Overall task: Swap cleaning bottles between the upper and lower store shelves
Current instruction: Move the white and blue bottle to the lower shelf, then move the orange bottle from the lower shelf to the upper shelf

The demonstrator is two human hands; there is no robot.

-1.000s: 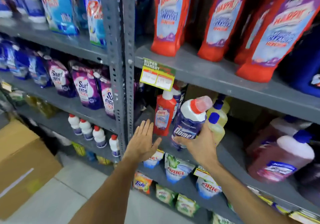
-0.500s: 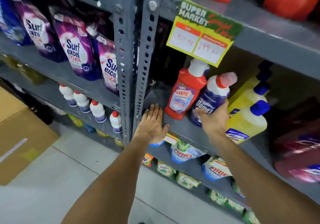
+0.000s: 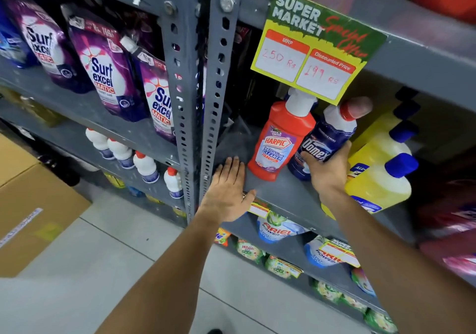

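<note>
While the right hand point(image 3: 325, 172) wraps the dark blue plastic Domex bottle with the red cap point(image 3: 326, 140), that bottle leans on the grey metal lower shelf point(image 3: 283, 194) against the red Harpic bathroom-cleaner bottle point(image 3: 279, 140). Left hand point(image 3: 228, 192) lies flat, empty, on the shelf edge. Judged step: placement. Next: stand the bottle upright, then let go.

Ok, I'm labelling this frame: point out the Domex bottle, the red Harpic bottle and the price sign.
Domex bottle point(image 3: 325, 140), head view, on its dark blue label.
Red Harpic bottle point(image 3: 279, 144), head view, on its front label.
Price sign point(image 3: 311, 50), head view, on its middle.
</note>
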